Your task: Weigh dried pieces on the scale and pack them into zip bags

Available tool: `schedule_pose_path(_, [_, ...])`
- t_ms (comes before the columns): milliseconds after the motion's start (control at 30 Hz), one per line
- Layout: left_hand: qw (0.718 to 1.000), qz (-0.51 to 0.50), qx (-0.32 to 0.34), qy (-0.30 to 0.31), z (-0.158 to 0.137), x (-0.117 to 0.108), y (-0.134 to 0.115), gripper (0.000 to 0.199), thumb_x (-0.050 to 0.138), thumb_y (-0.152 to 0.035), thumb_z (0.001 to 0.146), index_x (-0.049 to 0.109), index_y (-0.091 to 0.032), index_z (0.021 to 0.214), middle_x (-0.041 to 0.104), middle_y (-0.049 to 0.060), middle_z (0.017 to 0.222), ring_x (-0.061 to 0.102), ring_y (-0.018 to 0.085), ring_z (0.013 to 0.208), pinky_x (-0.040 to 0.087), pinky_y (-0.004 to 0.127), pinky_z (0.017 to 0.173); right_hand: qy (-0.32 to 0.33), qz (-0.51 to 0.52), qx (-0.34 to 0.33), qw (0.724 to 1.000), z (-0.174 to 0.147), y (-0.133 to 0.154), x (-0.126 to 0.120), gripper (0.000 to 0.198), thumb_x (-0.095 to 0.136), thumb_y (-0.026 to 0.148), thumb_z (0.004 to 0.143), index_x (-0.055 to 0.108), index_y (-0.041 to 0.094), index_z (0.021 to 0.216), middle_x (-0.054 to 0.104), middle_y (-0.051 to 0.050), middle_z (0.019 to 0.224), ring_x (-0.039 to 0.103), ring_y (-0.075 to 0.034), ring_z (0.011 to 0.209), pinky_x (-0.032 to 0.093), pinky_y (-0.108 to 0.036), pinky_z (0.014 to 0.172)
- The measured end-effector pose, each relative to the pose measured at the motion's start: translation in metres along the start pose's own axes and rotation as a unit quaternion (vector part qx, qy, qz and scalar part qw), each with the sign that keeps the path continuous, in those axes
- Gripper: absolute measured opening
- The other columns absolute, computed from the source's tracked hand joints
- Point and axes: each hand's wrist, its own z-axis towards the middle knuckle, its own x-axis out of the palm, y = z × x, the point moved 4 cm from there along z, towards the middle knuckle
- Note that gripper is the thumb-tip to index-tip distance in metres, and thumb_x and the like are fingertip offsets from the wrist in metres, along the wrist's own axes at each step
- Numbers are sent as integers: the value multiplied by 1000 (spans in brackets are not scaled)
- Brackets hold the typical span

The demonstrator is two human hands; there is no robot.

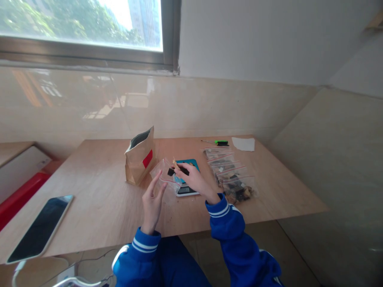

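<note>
My left hand holds a clear zip bag by its rim, its mouth spread between thumb and fingers. Just right of it, my right hand is closed on several dark and tan dried pieces at the bag's opening. Under the bag and my right hand sits a digital kitchen scale with a blue top and a small display. More dark pieces show on the scale, partly hidden by my hand. What the dried pieces are, I cannot make out.
A brown paper pouch stands open left of the scale. Several filled zip bags lie overlapping at right. Behind them are a green-and-black screwdriver and a white paper. A tablet with a cable lies at the left edge.
</note>
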Motion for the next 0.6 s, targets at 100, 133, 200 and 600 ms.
schedule_pose_path(100, [999, -22, -4, -24, -3, 2, 2, 45, 61, -37, 87, 58, -25, 130, 59, 6, 137, 51, 23, 129, 36, 42, 112, 78, -117, -25, 990, 2, 3, 10, 13, 62, 23, 83, 73, 16, 85, 73, -7, 85, 66, -22, 81, 48, -30, 73])
schedule_pose_path(133, [999, -30, -5, -26, -4, 3, 3, 45, 61, -37, 87, 58, -25, 130, 59, 6, 137, 51, 23, 129, 37, 41, 112, 107, -147, -35, 983, 4, 3, 14, 9, 64, 18, 80, 72, 16, 81, 73, -7, 80, 66, -22, 77, 47, -30, 69])
schedule_pose_path(200, [999, -38, -6, -26, -8, 4, 5, 44, 61, -36, 87, 58, -25, 130, 58, 5, 137, 52, 22, 128, 38, 40, 111, 153, -184, -48, 970, 7, 2, 20, 9, 68, 9, 72, 72, 17, 74, 72, -5, 74, 66, -21, 72, 46, -28, 65])
schedule_pose_path(600, [991, -100, -34, -78, -16, -1, 20, 50, 60, -41, 88, 54, -24, 134, 53, 8, 143, 48, 25, 132, 38, 39, 110, 96, -35, 36, 994, 20, 13, 50, 53, 78, 25, 70, 55, 18, 118, 65, -12, 120, 62, -24, 110, 50, -37, 91])
